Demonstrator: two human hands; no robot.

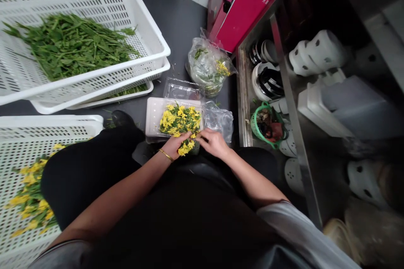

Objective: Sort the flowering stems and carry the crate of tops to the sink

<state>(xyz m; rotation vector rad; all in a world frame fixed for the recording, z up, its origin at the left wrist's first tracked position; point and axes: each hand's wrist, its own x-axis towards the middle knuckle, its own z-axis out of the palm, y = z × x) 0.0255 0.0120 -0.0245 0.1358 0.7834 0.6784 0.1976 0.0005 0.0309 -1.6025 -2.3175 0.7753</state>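
My left hand (pixel 177 144), with a gold bracelet at the wrist, is closed around a small bunch of yellow flowers (pixel 186 148). The fingertips of my right hand (pixel 213 142) are pinched together at the right side of that bunch. What lies between the right fingertips is too small to make out. Just beyond both hands, more yellow flowers (pixel 181 118) with green stems are heaped in a pale pink perforated container (pixel 153 113). A clear plastic box (pixel 183 88) lies behind it, and a crumpled clear bag (pixel 221 119) sits to its right.
Stacked white baskets (pixel 148 35) at the upper left hold cut greens (pixel 75 46). Another white basket (pixel 12 134) at the lower left holds yellow flowering stems (pixel 34 185). A tied plastic bag (pixel 205 65) stands near a pink cabinet (pixel 243 17). Metal shelving with a green basket (pixel 268 126) borders the right side.
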